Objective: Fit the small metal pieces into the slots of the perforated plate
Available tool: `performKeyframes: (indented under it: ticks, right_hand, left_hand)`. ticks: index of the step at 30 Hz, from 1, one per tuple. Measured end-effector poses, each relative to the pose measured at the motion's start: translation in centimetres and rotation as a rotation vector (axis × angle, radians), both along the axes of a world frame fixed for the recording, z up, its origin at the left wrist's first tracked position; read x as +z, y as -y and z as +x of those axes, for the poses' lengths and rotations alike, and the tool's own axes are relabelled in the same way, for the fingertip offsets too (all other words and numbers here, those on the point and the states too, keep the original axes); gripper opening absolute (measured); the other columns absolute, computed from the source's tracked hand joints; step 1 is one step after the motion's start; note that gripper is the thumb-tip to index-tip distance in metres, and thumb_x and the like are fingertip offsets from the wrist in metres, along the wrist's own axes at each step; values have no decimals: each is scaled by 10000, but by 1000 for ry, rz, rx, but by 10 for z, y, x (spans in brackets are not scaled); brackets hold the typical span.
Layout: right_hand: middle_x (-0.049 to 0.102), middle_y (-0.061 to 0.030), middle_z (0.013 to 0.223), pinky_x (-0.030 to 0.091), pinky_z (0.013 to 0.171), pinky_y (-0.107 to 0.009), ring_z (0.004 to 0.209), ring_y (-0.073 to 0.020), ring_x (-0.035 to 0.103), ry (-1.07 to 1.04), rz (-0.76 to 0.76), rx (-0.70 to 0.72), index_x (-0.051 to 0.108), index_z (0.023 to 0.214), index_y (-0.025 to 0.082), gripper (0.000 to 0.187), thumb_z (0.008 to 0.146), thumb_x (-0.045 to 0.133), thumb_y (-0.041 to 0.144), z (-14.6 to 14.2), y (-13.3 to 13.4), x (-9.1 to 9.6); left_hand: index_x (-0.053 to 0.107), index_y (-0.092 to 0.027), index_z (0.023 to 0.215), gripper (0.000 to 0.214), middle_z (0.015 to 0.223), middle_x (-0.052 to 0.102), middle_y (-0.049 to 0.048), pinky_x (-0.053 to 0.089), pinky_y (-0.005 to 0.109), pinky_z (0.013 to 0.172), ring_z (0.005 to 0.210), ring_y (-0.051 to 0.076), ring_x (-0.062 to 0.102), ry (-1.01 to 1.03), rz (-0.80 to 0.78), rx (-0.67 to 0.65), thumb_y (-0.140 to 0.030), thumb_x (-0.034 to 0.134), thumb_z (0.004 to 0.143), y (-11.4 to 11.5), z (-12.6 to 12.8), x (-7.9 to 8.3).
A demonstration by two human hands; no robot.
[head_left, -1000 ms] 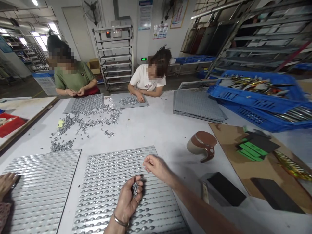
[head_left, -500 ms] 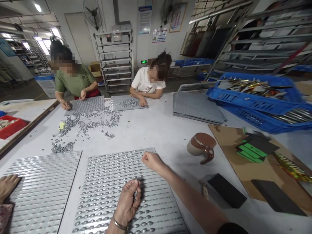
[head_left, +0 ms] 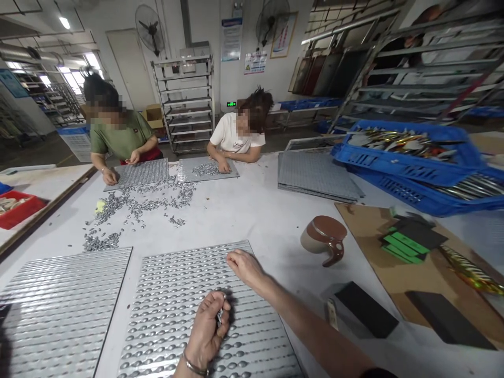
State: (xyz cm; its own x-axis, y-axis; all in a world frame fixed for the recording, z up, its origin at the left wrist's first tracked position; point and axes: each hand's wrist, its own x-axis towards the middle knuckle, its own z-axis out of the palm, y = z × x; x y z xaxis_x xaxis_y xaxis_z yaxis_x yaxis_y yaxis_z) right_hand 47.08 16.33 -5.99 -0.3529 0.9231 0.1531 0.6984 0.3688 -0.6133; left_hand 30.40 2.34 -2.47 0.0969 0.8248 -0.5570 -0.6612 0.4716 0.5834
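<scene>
A board (head_left: 260, 325) with rows of grooves lies in front of me, and small silver oval pieces (head_left: 169, 294) fill the left part of its rows. Above its middle, my left hand (head_left: 207, 325) is closed around a few of these silver pieces (head_left: 219, 316), with one near the thumb tip. My right hand (head_left: 244, 269) touches the board near its upper right corner, thumb and fingers pinched together. Whatever sits between those fingertips is hidden.
Another grooved board (head_left: 66, 310) lies at left. Loose silver pieces (head_left: 102, 240) are scattered beyond it, before two co-workers (head_left: 122, 139). A brown lidded mug (head_left: 325, 233), dark blocks (head_left: 366, 308), stacked boards (head_left: 315, 176) and blue baskets (head_left: 413, 157) stand at right.
A co-worker's hand at the left edge has withdrawn from the neighbouring board. A silver piece now shows at my left thumb tip. My right hand stays near the same corner, barely shifted.
</scene>
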Motion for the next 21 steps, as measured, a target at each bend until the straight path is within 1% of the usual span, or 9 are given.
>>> performKeyframes:
  ticks: [5, 8, 10, 11, 13, 15, 16, 18, 21]
  right_hand:
    - [699, -40, 902, 489, 810, -268, 840, -190, 643, -11, -30, 25, 709, 832, 232, 220, 970, 570, 132, -3, -3, -2]
    - [718, -54, 924, 515, 842, -285, 877, -200, 653, -75, -44, 16, 707, 886, 223, 186, 983, 557, 173, -2, 5, 6]
    - [721, -44, 881, 536, 791, -282, 830, -195, 665, -125, -61, 14, 696, 929, 221, 188, 1016, 531, 243, 0, 20, 15]
    - [709, -29, 829, 540, 733, -271, 774, -186, 663, -173, -113, 26, 687, 932, 222, 213, 1034, 515, 295, 0, 29, 20]
    - [664, 5, 737, 520, 607, -245, 660, -167, 636, -315, -313, 73, 669, 906, 228, 277, 1035, 525, 426, 1, 52, 30]
    - [644, 21, 738, 500, 547, -233, 611, -150, 608, -484, -527, 100, 657, 888, 231, 314, 978, 596, 526, -1, 74, 38]
    - [639, 25, 751, 499, 541, -234, 602, -143, 596, -555, -592, 93, 649, 880, 231, 323, 943, 633, 548, -2, 84, 41]
    - [617, 36, 752, 500, 544, -236, 586, -129, 569, -635, -621, 60, 628, 856, 231, 322, 900, 671, 547, -4, 97, 46]
    - [589, 45, 737, 496, 542, -232, 590, -127, 557, -665, -648, 78, 614, 846, 228, 286, 877, 686, 503, -2, 102, 50]
  left_hand:
    - [683, -132, 805, 637, 705, 691, 4, 191, 138, 389, 480, 17, 408, 8, -11, 28, -418, 1097, 413, -2, -7, 1]
    - [671, -138, 797, 629, 753, 705, 9, 192, 137, 389, 488, 11, 402, 20, -2, 45, -404, 1097, 419, -3, -11, 3]
    - [651, -149, 790, 631, 760, 701, 5, 188, 139, 387, 483, 8, 387, 29, 2, 49, -413, 1095, 426, -3, -10, 4]
    - [643, -154, 790, 635, 759, 699, 1, 184, 139, 386, 478, 7, 376, 32, 5, 48, -419, 1093, 428, -2, -9, 4]
    - [637, -160, 785, 634, 705, 669, -22, 174, 141, 384, 461, 4, 344, 31, 18, 38, -440, 1088, 438, -2, -6, 4]
    - [639, -162, 769, 618, 591, 589, -66, 164, 141, 385, 437, 4, 304, 20, 38, 21, -466, 1078, 458, -2, -2, 3]
    - [642, -162, 758, 606, 539, 543, -84, 158, 142, 384, 423, 5, 286, 12, 47, 11, -481, 1070, 472, -2, 0, 2]
    - [653, -157, 740, 586, 476, 487, -101, 145, 147, 379, 399, 5, 261, -7, 58, -10, -503, 1058, 494, -2, 4, 1]
    - [669, -144, 720, 579, 459, 495, -94, 121, 153, 371, 378, 0, 252, -30, 56, -27, -514, 1053, 494, -2, 7, -1]
